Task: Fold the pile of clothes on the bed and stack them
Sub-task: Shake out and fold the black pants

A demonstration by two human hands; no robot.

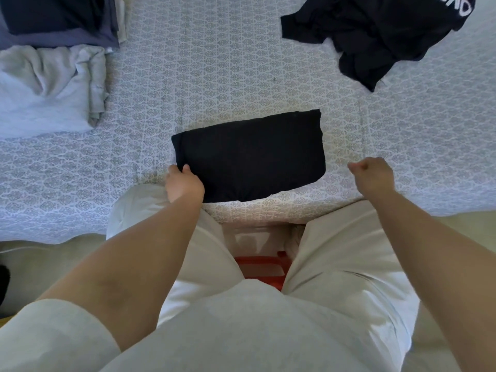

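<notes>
A black garment (249,155), folded into a flat rectangle, lies on the patterned bedspread (214,76) near the bed's front edge. My left hand (183,183) grips its near left corner, thumb on top of the cloth. My right hand (371,174) hovers just right of the garment with its fingers curled and nothing in it. An unfolded black garment with white lettering (381,33) lies crumpled at the far right. At the far left sits a stack of folded dark blue clothes (59,20), with a light grey garment (48,87) in front of it.
The bed's front edge runs across the frame at my thighs. A red object (261,269) shows on the floor between my legs. Pale floor is visible on both sides below the bedspread.
</notes>
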